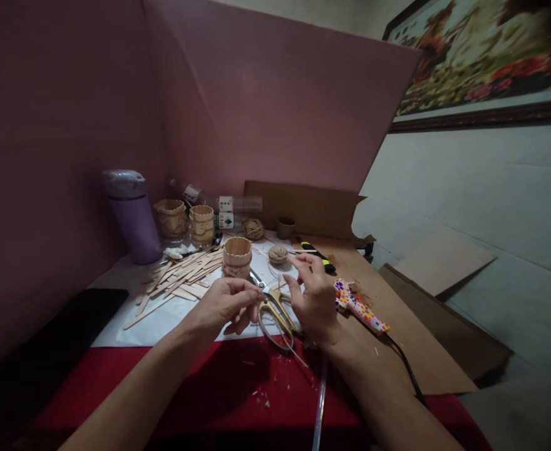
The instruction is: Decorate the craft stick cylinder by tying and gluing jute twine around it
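Red-clothed surface (200, 394), cardboard (397, 341) on its right side under the glue gun (360, 307), probably to guard the cloth from drips. White paper (116, 329) to the left bears the sticks (181, 275), heaped loosely, perhaps for easy picking. Left hand (235, 305) over the paper's near edge, fingers drawn narrow; cannot tell whether they pinch a strand. Right hand (315, 297) opposite, thumb and forefinger apart, just short of the twine ball (278, 254). Scissors (282, 324) lie between the hands, handles toward the wearer, seemingly kept within quick reach. Cup (236, 258) stands upright just beyond the left hand, likely kept close as the working piece. Ball sits just right of it, a loose strand trailing nearward.
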### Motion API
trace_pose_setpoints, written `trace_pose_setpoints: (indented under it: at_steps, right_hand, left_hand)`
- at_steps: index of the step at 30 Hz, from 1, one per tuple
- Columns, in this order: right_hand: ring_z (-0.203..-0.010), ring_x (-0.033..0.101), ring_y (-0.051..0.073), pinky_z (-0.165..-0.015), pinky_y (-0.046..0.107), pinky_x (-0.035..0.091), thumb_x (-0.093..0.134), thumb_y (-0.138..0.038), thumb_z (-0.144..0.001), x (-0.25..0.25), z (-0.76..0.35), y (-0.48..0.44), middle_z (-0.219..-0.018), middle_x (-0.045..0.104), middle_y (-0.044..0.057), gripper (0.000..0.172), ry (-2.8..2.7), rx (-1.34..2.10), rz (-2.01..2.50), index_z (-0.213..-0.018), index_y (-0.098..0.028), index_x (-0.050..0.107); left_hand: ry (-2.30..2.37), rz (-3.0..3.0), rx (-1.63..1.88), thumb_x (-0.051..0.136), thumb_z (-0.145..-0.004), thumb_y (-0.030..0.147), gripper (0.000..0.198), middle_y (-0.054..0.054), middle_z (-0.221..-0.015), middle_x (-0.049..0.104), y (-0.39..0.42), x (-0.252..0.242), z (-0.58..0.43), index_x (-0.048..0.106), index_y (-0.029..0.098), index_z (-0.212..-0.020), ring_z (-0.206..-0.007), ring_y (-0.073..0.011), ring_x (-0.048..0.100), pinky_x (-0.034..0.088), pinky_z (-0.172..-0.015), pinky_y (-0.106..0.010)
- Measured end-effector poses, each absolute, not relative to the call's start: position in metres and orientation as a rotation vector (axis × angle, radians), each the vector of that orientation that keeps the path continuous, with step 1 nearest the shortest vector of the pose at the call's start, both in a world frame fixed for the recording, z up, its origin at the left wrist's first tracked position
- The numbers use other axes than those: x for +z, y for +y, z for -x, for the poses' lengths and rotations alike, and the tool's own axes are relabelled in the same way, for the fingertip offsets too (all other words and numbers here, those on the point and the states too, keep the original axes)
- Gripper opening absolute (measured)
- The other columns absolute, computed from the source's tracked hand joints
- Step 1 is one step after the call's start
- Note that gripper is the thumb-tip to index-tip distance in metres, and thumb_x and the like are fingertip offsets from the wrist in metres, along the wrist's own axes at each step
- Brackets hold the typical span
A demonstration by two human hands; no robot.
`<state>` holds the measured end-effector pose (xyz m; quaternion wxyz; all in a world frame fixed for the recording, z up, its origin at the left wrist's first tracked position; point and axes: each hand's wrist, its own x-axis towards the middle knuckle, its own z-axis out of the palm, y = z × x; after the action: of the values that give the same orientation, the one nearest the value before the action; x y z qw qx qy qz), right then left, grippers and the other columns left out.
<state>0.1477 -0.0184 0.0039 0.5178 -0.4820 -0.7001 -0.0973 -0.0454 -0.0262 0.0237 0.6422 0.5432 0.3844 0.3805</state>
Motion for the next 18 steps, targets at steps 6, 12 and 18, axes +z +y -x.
trace_pose_setpoints:
  at_steps: [6,12,18]
  right_hand:
    - [-0.083,0.065,0.019,-0.071,0.032,0.054,0.055,-0.014,-0.091,0.008,-0.137,-0.043,-0.093,0.065,0.007,0.016,-1.83,-0.292,0.778,-0.102,-0.023,0.063]
    - [-0.082,0.066,0.02,-0.072,0.033,0.054,0.05,-0.014,-0.094,0.0,-0.128,-0.042,-0.088,0.07,0.009,0.014,-1.976,-0.141,0.833,-0.099,-0.019,0.062]
    - [-0.075,0.065,0.018,-0.067,0.03,0.052,0.05,-0.013,-0.093,-0.003,-0.127,-0.039,-0.084,0.07,0.007,0.013,-1.951,-0.062,0.847,-0.094,-0.018,0.062]
  left_hand:
    - [0.891,-1.248,0.911,0.071,-0.076,0.041,0.03,-0.002,-0.054,0.064,-0.029,0.026,0.045,0.063,0.013,-0.07,-0.032,-0.0074,0.048,0.027,-0.029,-0.017]
    - [0.895,-1.286,0.927,0.074,-0.072,0.049,0.038,0.002,-0.045,0.057,-0.029,0.023,0.042,0.06,0.014,-0.065,-0.031,-0.0077,0.046,0.03,-0.029,-0.017]
    - [0.938,-1.333,0.942,0.075,-0.069,0.05,0.04,-0.001,-0.051,0.061,-0.029,0.024,0.038,0.06,0.013,-0.068,-0.033,-0.0092,0.049,0.033,-0.029,-0.019]
